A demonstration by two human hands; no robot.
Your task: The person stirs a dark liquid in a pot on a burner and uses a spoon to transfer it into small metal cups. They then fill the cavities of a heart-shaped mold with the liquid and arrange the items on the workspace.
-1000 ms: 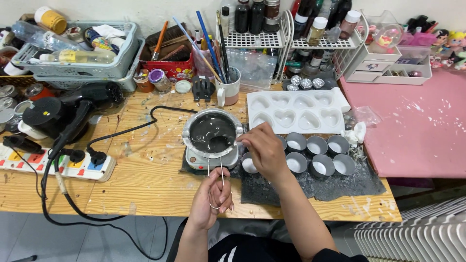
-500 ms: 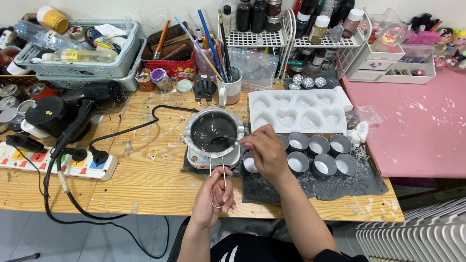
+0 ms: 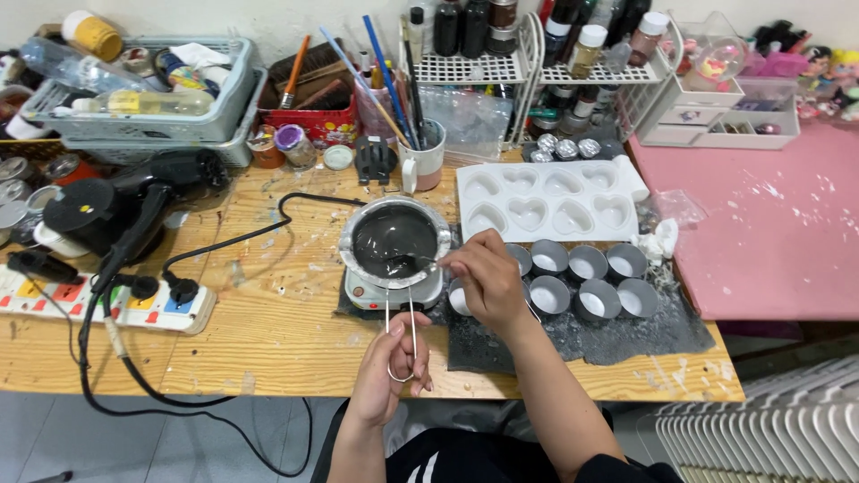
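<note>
Near the front edge of the wooden desk (image 3: pixel 268 331), the left hand (image 3: pixel 394 362) grips the wire handle (image 3: pixel 400 335) of a metal melting pot (image 3: pixel 395 241) that sits on a small white heater (image 3: pixel 394 291). The right hand (image 3: pixel 483 277) pinches a spoon (image 3: pixel 412 261) closed between its fingers, its bowl dipped in the pot's dark liquid. Small grey cups (image 3: pixel 586 282) stand just right of that hand.

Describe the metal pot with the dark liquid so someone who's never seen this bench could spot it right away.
On the wooden workbench, look left of the white heart-shaped mould tray. There a round metal pot sits on a small white hot plate. Unlike the small grey cups to its right, which hold white filling, it is larger, holds dark grey liquid, and has a long wire handle held by the left hand.
</note>
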